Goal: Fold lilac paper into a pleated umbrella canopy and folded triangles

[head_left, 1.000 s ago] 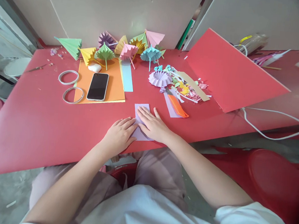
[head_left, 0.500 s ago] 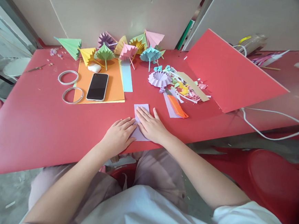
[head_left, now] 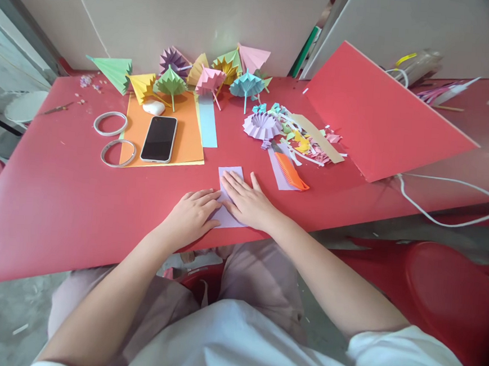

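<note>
Low in the middle of the frame, a small purple paper [head_left: 229, 196] is pressed flat on the red table [head_left: 56, 202], close to its near edge. The left hand [head_left: 191, 215] is laid on the paper's left edge, fingers stretched out and closed on nothing. The right hand [head_left: 249, 203] is spread flat over the paper's right side. The two hands are side by side and almost touch. Little has changed since the earlier frames: the hands and paper are seen a bit higher in the frame, and the right fingers are slid a little up the paper, so a fold seems to be rubbed down. Just right of the hands, an orange comb [head_left: 291, 172] is seen on a purple strip. To the left, a phone [head_left: 159, 138] is laid on an orange sheet [head_left: 188, 139], with two tape rings [head_left: 118, 153] beside it. Further back, a heap of scraps [head_left: 310, 146] is seen, and a row of paper umbrellas [head_left: 210, 79] is lined up by the wall. At the upper right, a red board [head_left: 372, 114] is tilted up.
</note>
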`<state>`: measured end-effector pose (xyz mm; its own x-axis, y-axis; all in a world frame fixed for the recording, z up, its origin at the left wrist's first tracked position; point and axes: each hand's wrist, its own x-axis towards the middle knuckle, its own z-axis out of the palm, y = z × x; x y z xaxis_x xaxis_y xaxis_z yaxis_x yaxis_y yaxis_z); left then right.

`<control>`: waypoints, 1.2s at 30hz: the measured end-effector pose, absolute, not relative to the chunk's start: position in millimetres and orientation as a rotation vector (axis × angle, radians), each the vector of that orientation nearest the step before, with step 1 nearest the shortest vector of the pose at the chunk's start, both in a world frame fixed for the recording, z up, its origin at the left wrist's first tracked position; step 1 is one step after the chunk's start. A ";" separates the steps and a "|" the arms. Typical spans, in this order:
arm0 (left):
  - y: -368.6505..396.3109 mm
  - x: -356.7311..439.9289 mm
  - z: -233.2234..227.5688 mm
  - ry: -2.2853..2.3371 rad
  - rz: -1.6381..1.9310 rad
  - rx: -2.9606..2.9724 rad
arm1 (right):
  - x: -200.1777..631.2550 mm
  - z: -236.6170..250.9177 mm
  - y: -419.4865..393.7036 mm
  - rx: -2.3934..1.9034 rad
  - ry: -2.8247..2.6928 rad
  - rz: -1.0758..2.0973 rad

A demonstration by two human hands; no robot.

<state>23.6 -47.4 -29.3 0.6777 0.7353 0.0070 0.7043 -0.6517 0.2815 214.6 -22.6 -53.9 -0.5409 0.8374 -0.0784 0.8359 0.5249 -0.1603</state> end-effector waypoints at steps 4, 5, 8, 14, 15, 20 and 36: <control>-45.6 22.8 -29.7 1.137 0.184 2.626 | 218.4 -50.9 -19.8 -1.431 -2.795 0.313; -45.2 22.9 -30.0 1.133 0.184 2.623 | 219.2 -50.7 -19.6 -1.416 -2.801 0.308; -44.5 23.0 -30.5 1.126 0.175 2.613 | 220.5 -50.9 -19.8 -1.402 -2.807 0.287; -44.4 24.0 -30.6 1.125 0.162 2.585 | 218.4 -51.2 -20.8 -1.450 -2.801 0.277; -44.6 24.2 -30.8 1.124 0.165 2.583 | 218.0 -51.3 -20.9 -1.457 -2.799 0.279; -44.9 24.5 -31.7 1.122 0.172 2.577 | 217.2 -53.2 -21.4 -1.460 -2.788 0.268; -45.0 23.9 -31.3 1.137 0.151 2.562 | 217.5 -53.7 -20.5 -1.439 -2.773 0.245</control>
